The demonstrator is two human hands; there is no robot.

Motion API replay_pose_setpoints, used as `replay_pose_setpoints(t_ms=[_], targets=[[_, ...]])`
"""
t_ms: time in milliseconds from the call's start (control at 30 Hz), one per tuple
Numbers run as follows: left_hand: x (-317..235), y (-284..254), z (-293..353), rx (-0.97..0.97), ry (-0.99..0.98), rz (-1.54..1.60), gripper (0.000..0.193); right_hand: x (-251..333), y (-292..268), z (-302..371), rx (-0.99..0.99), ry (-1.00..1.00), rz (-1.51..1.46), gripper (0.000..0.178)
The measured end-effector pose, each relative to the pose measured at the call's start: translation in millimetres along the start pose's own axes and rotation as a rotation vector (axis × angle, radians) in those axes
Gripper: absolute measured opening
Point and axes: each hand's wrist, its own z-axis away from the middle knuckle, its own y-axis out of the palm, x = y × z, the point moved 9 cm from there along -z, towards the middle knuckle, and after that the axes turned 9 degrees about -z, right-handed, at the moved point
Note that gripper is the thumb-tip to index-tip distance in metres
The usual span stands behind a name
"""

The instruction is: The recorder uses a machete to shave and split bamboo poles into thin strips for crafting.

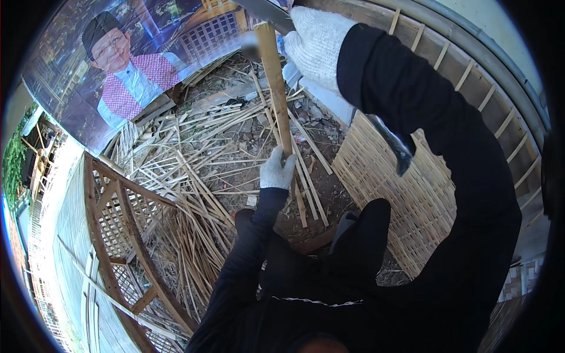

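Left hand [277,170] clasps bamboo piece [273,82] upright, low down | Right hand [321,47] grips knife [269,14] by its top | Piece seemingly whole, splitting apparently left; loose strips [194,226] lie about

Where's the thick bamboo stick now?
In the head view, the thick bamboo stick is upper centre, its lower part held by the left hand, left of the woven mat.

What looks like a bamboo-working yard: split bamboo strips [197,235] litter bare earth [338,197] around a hand-held bamboo stave [273,76], near a woven bamboo panel [379,176] and wooden lattice frame [100,235]; green foliage [13,167] edges the left.
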Motion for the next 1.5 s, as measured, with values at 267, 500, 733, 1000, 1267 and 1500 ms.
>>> replay_pose_setpoints(t_ms=[267, 500, 733, 1000, 1267, 1500], targets=[[-26, -17, -19, -0.052, 0.093, -0.02, 0.031, -16, -29, 3, -0.028, -0.235, 0.161, 0.022], [-22, 0, -24, 0.06, 0.039, 0.012, 0.033, 8, 20, -2, 0.198, -0.288, 0.155, 0.029], [25, 51, -16, 0.212, -0.061, 0.059, 0.03, -28, 30, 12, 0.135, 0.056, -0.225, 0.027], [26, 74, -24, 0.244, -0.008, 0.132, 0.032, -79, 48, 40, 0.078, 0.716, -0.829, 0.037], [-12, 30, -50, 0.145, 0.077, 0.16, 0.032, -86, 20, 7, 0.21, 0.226, -0.946, 0.027], [37, 55, -37, 0.259, -0.017, 0.045, 0.033, -15, 46, -1, 0.079, -0.18, 0.102, 0.019]])
